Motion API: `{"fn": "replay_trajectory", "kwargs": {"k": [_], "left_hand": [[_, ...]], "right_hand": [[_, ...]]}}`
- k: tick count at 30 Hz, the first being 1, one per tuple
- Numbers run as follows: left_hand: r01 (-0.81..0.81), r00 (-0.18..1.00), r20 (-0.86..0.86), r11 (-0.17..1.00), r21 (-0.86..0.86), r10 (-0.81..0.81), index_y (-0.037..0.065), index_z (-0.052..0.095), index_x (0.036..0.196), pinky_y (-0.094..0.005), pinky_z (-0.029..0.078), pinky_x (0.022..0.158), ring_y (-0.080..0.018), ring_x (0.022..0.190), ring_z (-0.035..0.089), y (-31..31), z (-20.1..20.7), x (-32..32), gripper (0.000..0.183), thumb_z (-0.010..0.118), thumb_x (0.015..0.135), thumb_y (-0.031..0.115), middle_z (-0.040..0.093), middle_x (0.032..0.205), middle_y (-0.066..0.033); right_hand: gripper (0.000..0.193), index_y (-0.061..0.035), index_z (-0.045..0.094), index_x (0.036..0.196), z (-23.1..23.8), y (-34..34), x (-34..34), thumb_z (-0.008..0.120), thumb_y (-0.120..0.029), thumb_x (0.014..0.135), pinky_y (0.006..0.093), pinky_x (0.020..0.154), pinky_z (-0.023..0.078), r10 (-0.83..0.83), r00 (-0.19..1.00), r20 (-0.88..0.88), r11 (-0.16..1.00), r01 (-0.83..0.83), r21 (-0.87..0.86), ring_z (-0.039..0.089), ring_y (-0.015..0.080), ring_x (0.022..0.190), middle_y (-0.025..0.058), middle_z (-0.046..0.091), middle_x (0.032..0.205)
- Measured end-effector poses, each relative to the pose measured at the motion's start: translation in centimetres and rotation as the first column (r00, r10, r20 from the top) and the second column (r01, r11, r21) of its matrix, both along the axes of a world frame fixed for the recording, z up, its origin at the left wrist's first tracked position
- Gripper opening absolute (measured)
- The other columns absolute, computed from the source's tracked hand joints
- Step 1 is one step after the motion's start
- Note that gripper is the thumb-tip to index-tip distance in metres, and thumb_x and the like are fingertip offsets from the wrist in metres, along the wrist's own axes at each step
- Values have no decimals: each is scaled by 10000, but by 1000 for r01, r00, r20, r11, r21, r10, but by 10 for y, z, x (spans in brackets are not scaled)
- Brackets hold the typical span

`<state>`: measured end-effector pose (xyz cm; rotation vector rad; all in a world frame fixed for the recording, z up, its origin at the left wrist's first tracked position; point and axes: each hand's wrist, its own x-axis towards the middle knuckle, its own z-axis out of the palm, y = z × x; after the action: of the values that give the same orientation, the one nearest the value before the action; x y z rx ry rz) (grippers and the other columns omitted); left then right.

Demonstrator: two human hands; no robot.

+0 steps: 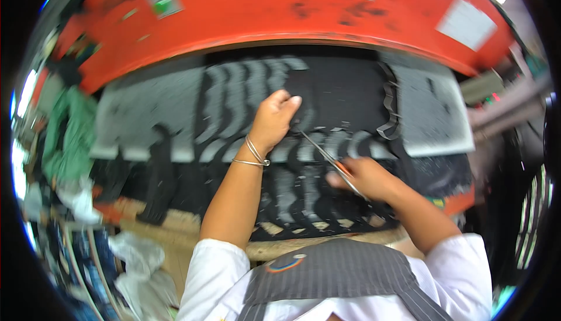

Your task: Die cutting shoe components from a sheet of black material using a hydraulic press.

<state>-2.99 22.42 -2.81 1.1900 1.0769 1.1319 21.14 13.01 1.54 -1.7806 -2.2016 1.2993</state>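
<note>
My left hand (274,117) is closed in a pinch over the middle of a black sheet (345,93), seemingly on a dark wavy strip at the sheet's cut edge. The exact spot under the fingers is hidden. My right hand (371,179), slightly blurred, is wrapped round a long, thin metal tool (318,148) with an orange part near the fingers. The tool slants up and left, its tip close to my left fingers. Wavy black strips (298,195) with grey gaps between them reach toward me below the hands.
A red-orange machine front (310,20) with green and red buttons spans the far side. Grey boards (429,104) lie at both sides of the black material. One loose black piece (159,175) hangs over the near left edge. Green cloth (70,128) hangs at the left.
</note>
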Motion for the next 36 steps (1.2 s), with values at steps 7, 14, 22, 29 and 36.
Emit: {"fn": "replay_trajectory", "kwargs": {"k": [7, 14, 22, 29, 36], "left_hand": [[-77, 807, -572, 987, 140, 144, 94, 423, 737, -275, 306, 558, -71, 651, 304, -110, 115, -177, 333, 635, 917, 277, 309, 697, 70], [-300, -215, -971, 939, 171, 108, 4, 538, 1298, -367, 447, 962, -282, 1137, 573, -199, 97, -262, 526, 687, 870, 270, 583, 1243, -183], [165, 772, -634, 947, 276, 50, 22, 553, 1295, -385, 418, 1034, -304, 1219, 544, -112, 54, 23, 557, 718, 832, 283, 581, 1286, -168], [88, 991, -137, 752, 653, 3, -21, 382, 1408, -465, 279, 1131, -410, 1350, 360, -104, 49, 154, 809, 655, 871, 519, 433, 1391, -232], [-13, 988, 140, 863, 505, -68, 6, 565, 1135, -455, 361, 1032, -302, 1112, 508, -132, 69, 182, 488, 593, 946, 456, 633, 1068, -118]], "right_hand": [[553, 26, 614, 1146, 44, -62, 56, 754, -377, 794, 413, 939, 495, 404, 911, 78, 897, -411, 159, 592, 366, 1093, 198, 601, 1187], [427, -62, 627, 1041, 0, 57, 143, 776, -311, 729, 411, 885, 430, 166, 918, 360, 671, -372, 641, 538, 303, 1046, 93, 592, 1056], [210, -73, 618, 885, -7, 55, 145, 727, -231, 798, 411, 825, 431, 209, 943, 259, 429, -326, 842, 566, 287, 930, 60, 598, 909], [148, -32, 632, 964, 73, -38, 76, 673, -54, 824, 343, 741, 483, 4, 899, -437, 604, 346, 718, 613, 281, 800, 121, 612, 870], [310, 25, 553, 1144, 47, -78, 70, 643, -191, 942, 375, 897, 517, 0, 176, -984, 828, 552, 99, 660, 224, 909, 136, 669, 981]]}}
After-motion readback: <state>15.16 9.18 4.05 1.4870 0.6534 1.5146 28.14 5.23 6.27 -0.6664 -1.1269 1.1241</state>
